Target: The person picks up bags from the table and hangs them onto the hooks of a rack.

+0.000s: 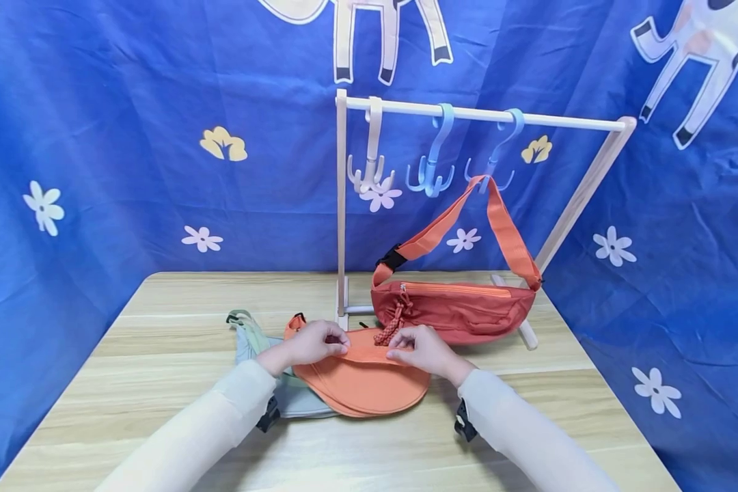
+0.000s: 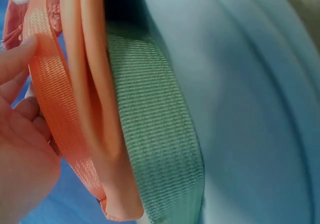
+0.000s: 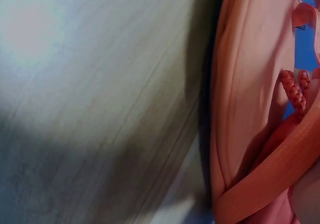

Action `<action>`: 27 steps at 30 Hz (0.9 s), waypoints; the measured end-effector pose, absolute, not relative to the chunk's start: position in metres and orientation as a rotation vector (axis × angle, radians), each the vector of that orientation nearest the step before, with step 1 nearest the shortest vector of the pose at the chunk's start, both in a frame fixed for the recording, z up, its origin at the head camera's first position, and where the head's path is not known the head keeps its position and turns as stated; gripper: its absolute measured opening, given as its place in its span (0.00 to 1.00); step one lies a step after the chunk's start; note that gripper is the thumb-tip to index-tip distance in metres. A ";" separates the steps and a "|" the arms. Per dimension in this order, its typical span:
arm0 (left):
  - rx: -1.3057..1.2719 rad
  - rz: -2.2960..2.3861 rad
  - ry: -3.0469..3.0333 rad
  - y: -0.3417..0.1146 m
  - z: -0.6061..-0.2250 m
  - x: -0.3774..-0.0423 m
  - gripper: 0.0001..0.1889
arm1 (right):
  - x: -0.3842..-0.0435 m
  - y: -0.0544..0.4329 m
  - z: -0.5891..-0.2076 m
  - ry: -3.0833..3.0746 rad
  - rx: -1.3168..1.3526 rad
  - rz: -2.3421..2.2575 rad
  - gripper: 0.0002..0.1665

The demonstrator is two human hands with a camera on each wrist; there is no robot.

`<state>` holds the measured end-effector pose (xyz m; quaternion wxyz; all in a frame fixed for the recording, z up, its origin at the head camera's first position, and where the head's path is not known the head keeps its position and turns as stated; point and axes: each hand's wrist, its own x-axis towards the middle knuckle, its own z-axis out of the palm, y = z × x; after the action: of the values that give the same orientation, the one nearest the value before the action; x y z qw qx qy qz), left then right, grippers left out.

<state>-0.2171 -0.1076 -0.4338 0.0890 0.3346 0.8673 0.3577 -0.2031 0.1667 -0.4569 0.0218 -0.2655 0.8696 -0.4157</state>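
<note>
An orange waist bag (image 1: pixel 369 391) lies at the middle of the table, its curved side toward me. With my left hand (image 1: pixel 316 342) I pinch its orange strap (image 2: pixel 55 101), thumb on one face and fingers behind. My right hand (image 1: pixel 427 351) grips the same strap a little to the right; in the right wrist view only a bit of that hand shows at the lower right edge. Partly under the orange bag lies a light blue bag (image 1: pixel 301 402) with a green strap (image 2: pixel 152 119).
A white rack (image 1: pixel 406 106) stands behind, carrying a white hook (image 1: pixel 374 137) and two blue hooks (image 1: pixel 439 140). From the right hook hangs a red bag (image 1: pixel 467 321) by its orange strap, just beyond my right hand. Blue cloth (image 1: pixel 129 171) encloses the table (image 1: pixel 178 328).
</note>
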 end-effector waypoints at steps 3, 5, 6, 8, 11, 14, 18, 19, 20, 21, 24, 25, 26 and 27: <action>1.010 1.103 2.554 -0.109 -0.431 -0.218 0.03 | -0.202 0.166 -0.453 2.693 -0.816 -1.317 0.05; 1.024 1.133 2.527 -0.110 -0.430 -0.219 0.03 | -0.202 0.165 -0.451 2.701 -0.822 -1.328 0.05; 1.029 1.143 2.517 -0.110 -0.430 -0.220 0.02 | -0.202 0.164 -0.450 2.701 -0.822 -1.337 0.05; 1.045 1.160 2.501 -0.111 -0.428 -0.222 0.02 | -0.202 0.163 -0.448 2.708 -0.826 -1.352 0.05; 1.055 1.195 2.478 -0.112 -0.425 -0.224 0.03 | -0.203 0.161 -0.446 2.732 -0.820 -1.364 0.05; 1.034 1.215 2.472 -0.114 -0.421 -0.225 0.03 | -0.202 0.159 -0.442 2.768 -0.811 -1.363 0.06; 0.995 1.241 2.452 -0.117 -0.415 -0.225 0.02 | -0.201 0.154 -0.436 2.791 -0.794 -1.381 0.06; 0.994 1.256 2.440 -0.118 -0.414 -0.225 0.02 | -0.201 0.153 -0.434 2.789 -0.786 -1.389 0.06; 0.997 1.270 2.429 -0.118 -0.412 -0.225 0.02 | -0.200 0.152 -0.433 2.786 -0.775 -1.398 0.06; 1.001 1.281 2.426 -0.118 -0.411 -0.225 0.02 | -0.200 0.151 -0.432 2.779 -0.771 -1.410 0.06; 1.001 1.315 2.407 -0.119 -0.407 -0.226 0.02 | -0.200 0.148 -0.427 2.750 -0.749 -1.453 0.06; 1.002 1.318 2.408 -0.120 -0.405 -0.227 0.02 | -0.200 0.147 -0.425 2.736 -0.744 -1.469 0.06; 0.997 1.323 2.406 -0.120 -0.404 -0.227 0.03 | -0.200 0.146 -0.423 2.721 -0.742 -1.488 0.06; 0.994 1.329 2.404 -0.121 -0.402 -0.228 0.03 | -0.200 0.146 -0.421 2.710 -0.737 -1.500 0.06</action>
<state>-0.2277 -0.1209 -0.4022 0.1102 0.3381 0.8180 0.4522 -0.1996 0.1455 -0.4210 -0.0210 -0.2314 0.8509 -0.4710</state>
